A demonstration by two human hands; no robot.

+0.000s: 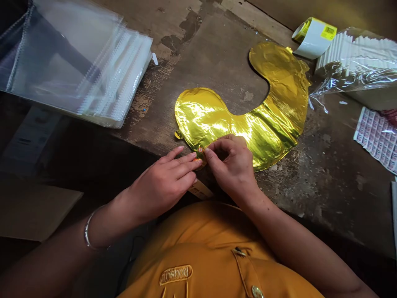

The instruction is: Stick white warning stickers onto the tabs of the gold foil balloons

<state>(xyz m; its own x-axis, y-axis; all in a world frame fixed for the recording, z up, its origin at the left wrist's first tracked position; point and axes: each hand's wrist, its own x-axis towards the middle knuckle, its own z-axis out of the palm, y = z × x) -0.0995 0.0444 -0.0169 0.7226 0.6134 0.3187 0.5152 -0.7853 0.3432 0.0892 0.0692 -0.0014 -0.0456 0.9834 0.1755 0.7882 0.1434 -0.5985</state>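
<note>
A flat, curved gold foil balloon [214, 111] lies on the dark table, its near-left edge reaching the front. At that edge is a small round printed sticker [200, 150], with a bit of orange beside it. My right hand [234, 165] has thumb and index finger pinched together at the sticker, the other fingers curled over the foil. My left hand [169, 178] holds the balloon's edge just left of the sticker, fingers close together. Its thumb is underneath and mostly hidden, so the exact grip is partly covered.
Clear plastic bags [93, 70] are stacked at the left. At the right are a label roll [316, 39], a clear packet of white sticks [356, 54] and a sheet of small printed stickers [375, 136]. The worn table's [310, 194] front edge runs below my hands.
</note>
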